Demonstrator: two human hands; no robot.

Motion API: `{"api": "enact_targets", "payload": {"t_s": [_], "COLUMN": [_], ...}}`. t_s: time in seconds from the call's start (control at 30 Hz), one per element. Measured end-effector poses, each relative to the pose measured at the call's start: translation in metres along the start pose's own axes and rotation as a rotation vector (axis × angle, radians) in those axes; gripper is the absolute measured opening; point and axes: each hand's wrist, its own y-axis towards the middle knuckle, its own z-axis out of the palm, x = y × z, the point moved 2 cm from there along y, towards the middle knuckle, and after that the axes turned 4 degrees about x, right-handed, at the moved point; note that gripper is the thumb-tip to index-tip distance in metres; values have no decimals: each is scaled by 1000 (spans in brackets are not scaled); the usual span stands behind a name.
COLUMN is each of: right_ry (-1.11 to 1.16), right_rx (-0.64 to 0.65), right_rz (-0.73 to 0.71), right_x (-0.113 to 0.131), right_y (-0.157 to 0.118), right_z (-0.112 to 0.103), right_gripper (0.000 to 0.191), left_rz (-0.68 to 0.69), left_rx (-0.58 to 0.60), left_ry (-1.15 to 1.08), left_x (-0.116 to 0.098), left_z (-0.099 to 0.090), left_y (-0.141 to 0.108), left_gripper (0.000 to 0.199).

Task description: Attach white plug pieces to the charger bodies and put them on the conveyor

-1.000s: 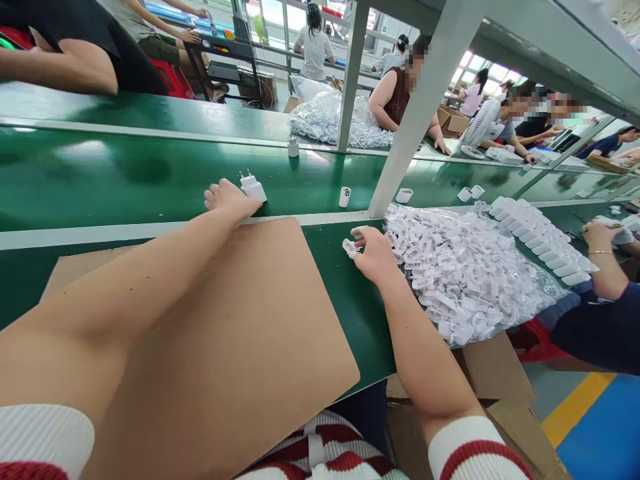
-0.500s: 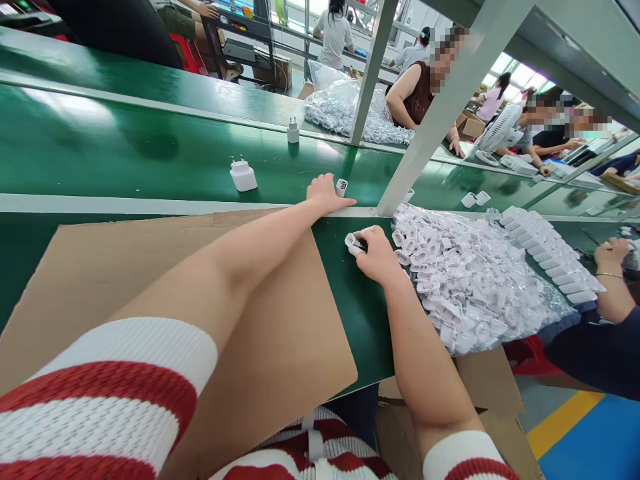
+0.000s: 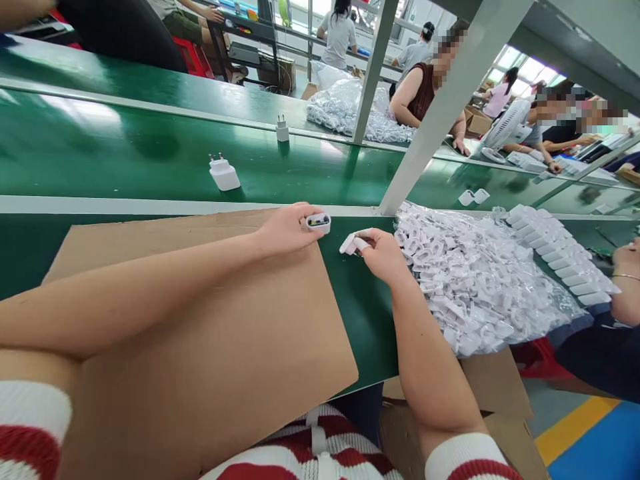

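Above the cardboard's far right corner, my left hand (image 3: 289,228) is closed on a white charger housing (image 3: 325,229), its open end showing dark parts inside. A short way to the right, my right hand (image 3: 384,257) pinches a small white plastic cover (image 3: 349,245) over the green bench. The two pieces are apart. Beside my right hand lies a heap of white plastic covers (image 3: 465,280) on clear plastic. A flat cardboard sheet (image 3: 215,347) lies under my left forearm.
On the green belt (image 3: 165,160) are a white plug charger (image 3: 225,175) and another farther back (image 3: 283,130). A slanted metal post (image 3: 430,127) rises behind my right hand. White housings stand in rows (image 3: 555,257) at right, near a co-worker's arm (image 3: 625,280).
My left hand has drawn back from the belt toward me, bringing the charger housing with it. The chargers on the belt have shifted left. My right hand stays nearly in place.
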Motion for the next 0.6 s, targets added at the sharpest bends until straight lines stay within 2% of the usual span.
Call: {"api": "enact_targets", "payload": {"t_s": [0.1,0.2,0.3,0.37,0.47,0.6], "right_ry": [-1,-194,-468,-568,-547,-432], "right_rx": [67,110,179,178,207,322], "right_rz": [0,-124,-264,-300,-295,-215], "right_x": [7,21,36,43,48,40], "right_y": [-7,-17,-31,-40,-51,-50], "right_z": [7,17,34,43,50,41], "right_gripper": [28,32,33,32,27,26], "left_rz": [40,2,-26,-17,28,36], "left_rx": [57,82,53,48,30,13], "left_ry": [-74,-146,-291,-346,-317,-316], "left_x": [-8,-6,2,6,7,6], "left_z": [-7,-2,6,7,5,5], "left_y": [-53,-83,-90,-90,-89,-91], "left_gripper": [35,35,39,36,33,33]}}
